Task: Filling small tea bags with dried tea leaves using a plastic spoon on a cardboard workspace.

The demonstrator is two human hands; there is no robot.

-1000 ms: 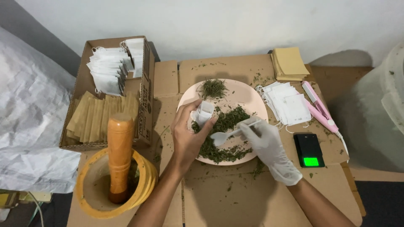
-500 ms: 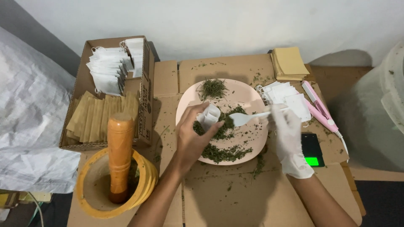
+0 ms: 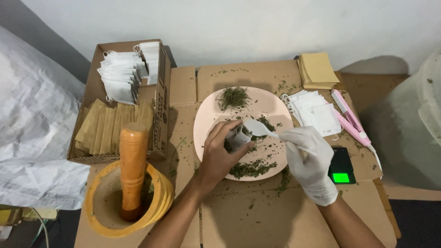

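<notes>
Pink plate (image 3: 271, 104) of dried green herbs (image 3: 251, 168)

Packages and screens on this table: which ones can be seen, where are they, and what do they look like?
Cardboard box: far left, brown, open, holding white sachets and tan envelopes.
Small scale: right of the pink plate, black, with a glowing green screen.
Tan envelopes: far right, a flat square stack.
White sachets: beside the plate, loose pile with strings.
Small white sachet: in the left hand.

Left hand (image 3: 219, 154) was bare, no glove, no ring or watch showing. Right hand (image 3: 308, 161) wore a thin white disposable glove, wrinkled at the knuckles, cuff ending just past the wrist. Both forearms were bare, no sleeves in view.
</notes>
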